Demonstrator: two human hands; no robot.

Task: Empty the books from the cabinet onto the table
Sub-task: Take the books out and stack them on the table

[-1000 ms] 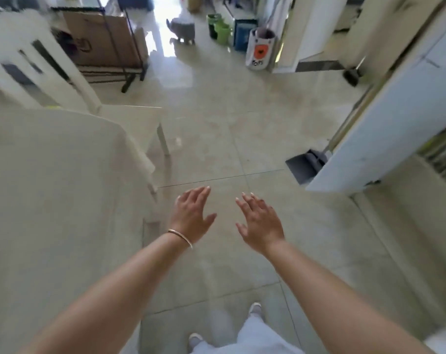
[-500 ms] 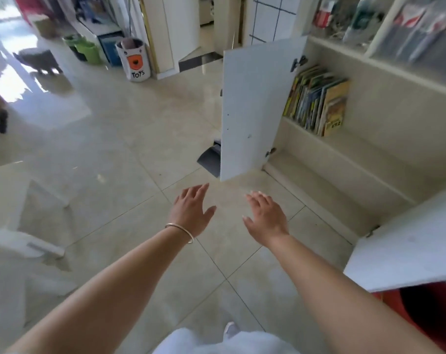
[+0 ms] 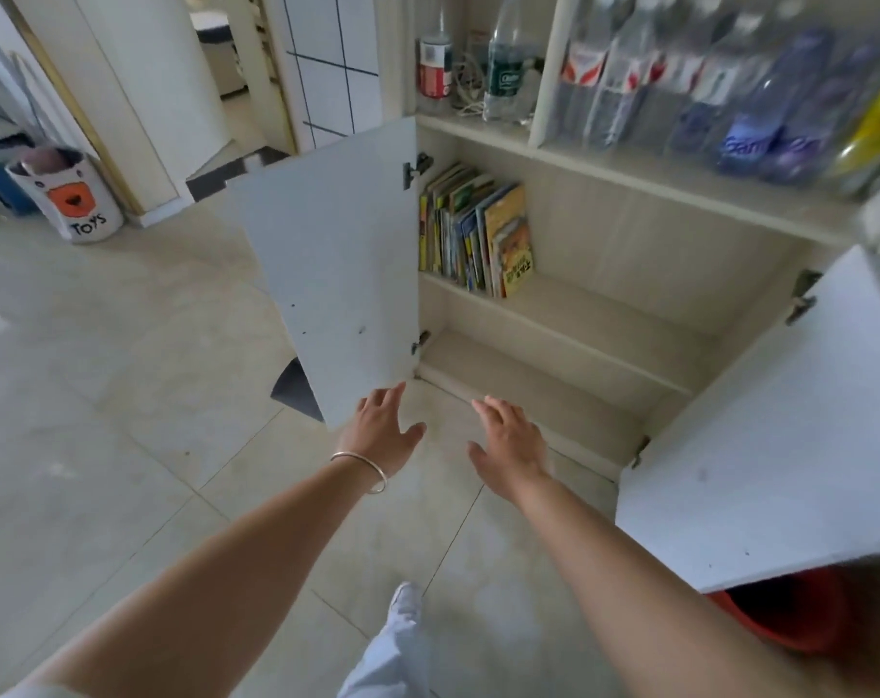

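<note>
A row of thin, colourful books (image 3: 475, 231) stands upright at the left end of the upper shelf in the open cabinet (image 3: 629, 314). The frontmost book has a yellow cover. Both white doors are swung open: the left door (image 3: 337, 264) and the right door (image 3: 760, 445). My left hand (image 3: 382, 430), with a bangle on the wrist, hovers open by the lower corner of the left door. My right hand (image 3: 511, 443) is open too, in front of the cabinet's base. Both hands are empty and well short of the books. The table is out of view.
Bottles (image 3: 508, 68) and plastic packs fill the shelf above the cabinet. A red bucket (image 3: 790, 617) sits under the right door. A white "Toys" bin (image 3: 70, 199) stands at the far left. A dark dustpan (image 3: 294, 390) lies behind the left door. The floor is tiled.
My view has swung right, from the table and chair to the open cabinet, which is now closer. Both hands stay open and empty, reaching forward.
</note>
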